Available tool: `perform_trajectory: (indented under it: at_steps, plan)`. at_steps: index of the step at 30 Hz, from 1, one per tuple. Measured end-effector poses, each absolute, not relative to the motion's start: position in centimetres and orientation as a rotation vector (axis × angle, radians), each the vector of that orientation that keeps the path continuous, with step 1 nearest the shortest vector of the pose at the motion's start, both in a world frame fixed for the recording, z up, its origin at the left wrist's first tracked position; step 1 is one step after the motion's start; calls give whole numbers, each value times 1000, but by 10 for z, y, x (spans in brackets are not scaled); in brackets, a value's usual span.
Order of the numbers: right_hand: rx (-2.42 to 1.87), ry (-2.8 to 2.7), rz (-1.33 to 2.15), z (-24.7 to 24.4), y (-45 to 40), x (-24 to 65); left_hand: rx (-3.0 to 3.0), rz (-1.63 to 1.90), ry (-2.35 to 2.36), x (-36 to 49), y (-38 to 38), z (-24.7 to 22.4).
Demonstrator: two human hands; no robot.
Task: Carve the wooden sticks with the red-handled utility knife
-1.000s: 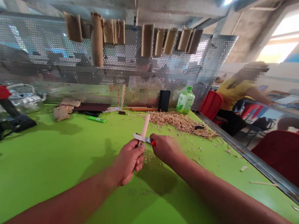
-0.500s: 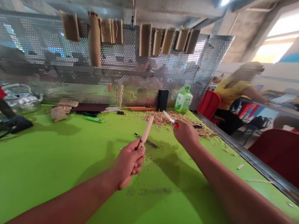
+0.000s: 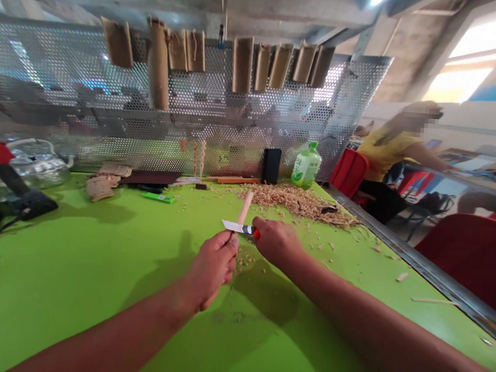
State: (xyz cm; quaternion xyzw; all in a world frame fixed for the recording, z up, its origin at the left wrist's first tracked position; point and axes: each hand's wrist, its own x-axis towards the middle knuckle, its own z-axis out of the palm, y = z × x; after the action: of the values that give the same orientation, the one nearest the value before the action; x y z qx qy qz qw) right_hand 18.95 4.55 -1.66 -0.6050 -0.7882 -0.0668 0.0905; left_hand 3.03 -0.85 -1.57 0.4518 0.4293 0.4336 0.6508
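Observation:
My left hand (image 3: 214, 270) is closed around the lower part of a pale wooden stick (image 3: 245, 208), which points up and away from me. In my right hand (image 3: 278, 242) is a utility knife (image 3: 238, 227) with an orange-red part at its grip. Its blade lies across the stick just above my left fingers, pointing left; whether it bites into the wood I cannot tell. A few small wood chips (image 3: 245, 261) lie on the green table (image 3: 92, 276) beneath my hands.
A heap of wood shavings (image 3: 290, 200) lies at the back right, by a green bottle (image 3: 306, 165) and a black box (image 3: 271, 166). A green packet (image 3: 158, 198) lies further left. A person in yellow (image 3: 386, 146) sits beyond the table's right edge.
My right hand has brought the knife left and toward me, from above the shavings to across the stick. The other knife-like tool lying behind the stick is now hidden. My left hand has barely moved.

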Motion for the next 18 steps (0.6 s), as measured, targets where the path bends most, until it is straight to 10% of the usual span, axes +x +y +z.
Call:
perform_trajectory:
  at_steps: [10, 18]
  plan:
    - [-2352, -1768, -59, 2, 99, 288, 1035, 864, 892, 31, -35, -13]
    - [-1854, -2103, -120, -12, 62, 215, 966, 954, 987, 26, -9, -17]
